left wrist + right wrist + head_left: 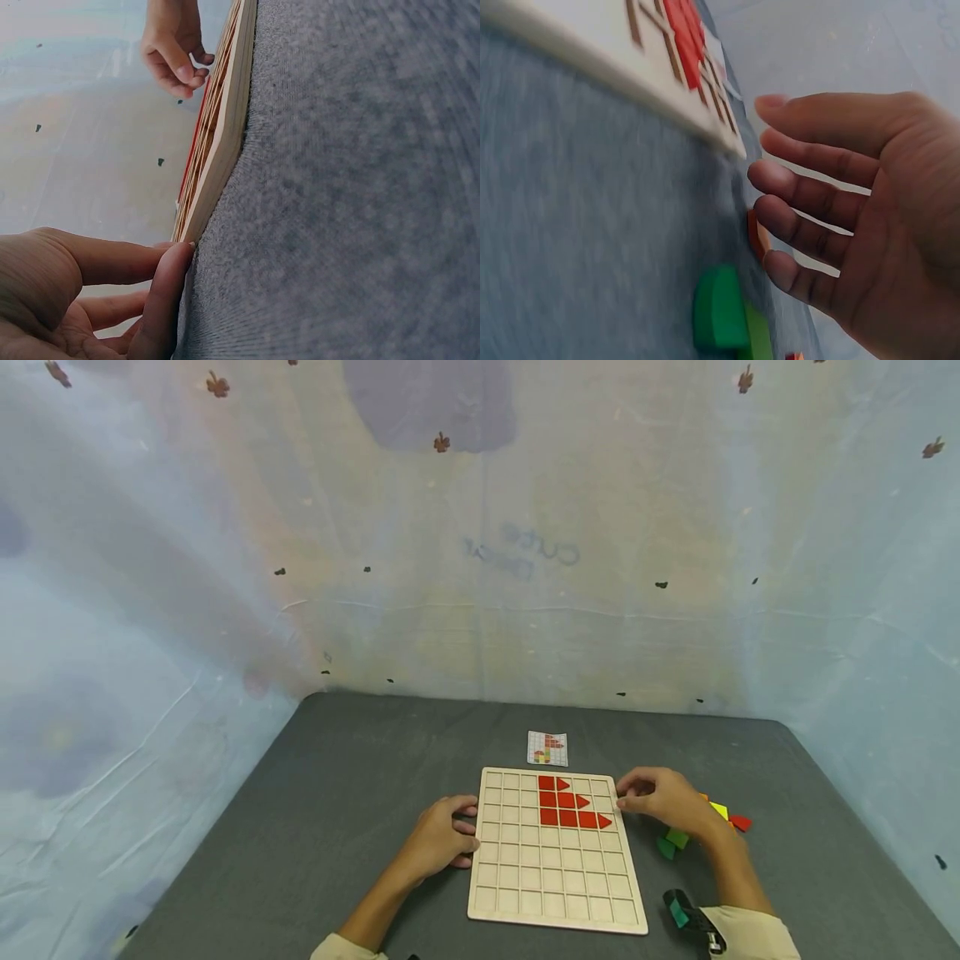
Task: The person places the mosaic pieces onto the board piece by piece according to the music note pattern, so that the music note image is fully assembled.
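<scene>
A pale wooden grid board (531, 881) lies on the dark grey table. Red square and triangular tiles (567, 800) fill cells in its upper right part, in three rows ending in triangles. My left hand (438, 835) holds the board's left edge with bent fingers; the left wrist view shows thumb and finger (161, 296) together at the rim. Beside the far right edge hovers my right hand (663, 795), its fingers loosely bent and parted. In the right wrist view that hand (855, 195) holds nothing and appears apart from the board (630, 75).
Behind the board lies a small card (547, 748) printed with a coloured grid pattern. Loose pieces sit right of the board, partly under my right forearm: green (677, 838), yellow (719, 811) and red (741, 822). A patterned cloth (480, 643) hangs behind the table.
</scene>
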Action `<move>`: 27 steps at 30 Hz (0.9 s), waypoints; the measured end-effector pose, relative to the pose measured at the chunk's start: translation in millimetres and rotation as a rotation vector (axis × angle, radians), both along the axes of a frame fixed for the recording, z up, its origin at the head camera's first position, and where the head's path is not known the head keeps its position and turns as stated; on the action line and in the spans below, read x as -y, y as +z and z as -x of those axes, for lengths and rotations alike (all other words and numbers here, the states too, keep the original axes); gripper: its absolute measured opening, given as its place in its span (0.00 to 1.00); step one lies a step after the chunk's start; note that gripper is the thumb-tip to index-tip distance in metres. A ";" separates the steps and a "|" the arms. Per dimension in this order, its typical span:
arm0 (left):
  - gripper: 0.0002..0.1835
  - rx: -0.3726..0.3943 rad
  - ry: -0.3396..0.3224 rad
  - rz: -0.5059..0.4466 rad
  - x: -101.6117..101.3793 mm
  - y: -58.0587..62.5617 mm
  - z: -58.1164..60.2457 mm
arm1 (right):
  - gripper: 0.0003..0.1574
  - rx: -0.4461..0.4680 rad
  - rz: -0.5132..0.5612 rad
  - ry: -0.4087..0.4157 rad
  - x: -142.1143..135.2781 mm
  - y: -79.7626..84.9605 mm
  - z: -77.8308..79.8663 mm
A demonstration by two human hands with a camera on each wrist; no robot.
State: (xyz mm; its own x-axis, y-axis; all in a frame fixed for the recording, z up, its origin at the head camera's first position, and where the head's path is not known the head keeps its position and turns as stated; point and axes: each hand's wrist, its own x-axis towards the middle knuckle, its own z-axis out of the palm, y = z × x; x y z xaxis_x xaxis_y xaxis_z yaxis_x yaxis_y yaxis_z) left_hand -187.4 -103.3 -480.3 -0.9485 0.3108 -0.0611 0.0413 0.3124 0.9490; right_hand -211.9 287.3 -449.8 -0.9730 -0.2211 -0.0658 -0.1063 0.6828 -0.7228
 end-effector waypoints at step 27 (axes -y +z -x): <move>0.36 -0.004 -0.005 0.011 -0.3 1.2 -1.4 | 0.33 -0.168 -0.263 -0.053 -93.4 -2.4 -15.5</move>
State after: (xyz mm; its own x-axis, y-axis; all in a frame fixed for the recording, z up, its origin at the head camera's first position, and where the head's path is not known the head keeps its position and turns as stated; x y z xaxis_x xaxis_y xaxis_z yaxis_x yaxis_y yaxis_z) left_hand -186.0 -103.0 -479.1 -0.9471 0.3150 -0.0606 0.0467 0.3225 0.9454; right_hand -196.4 380.7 -452.2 -0.9849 -0.1661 0.0485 -0.1681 0.8520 -0.4959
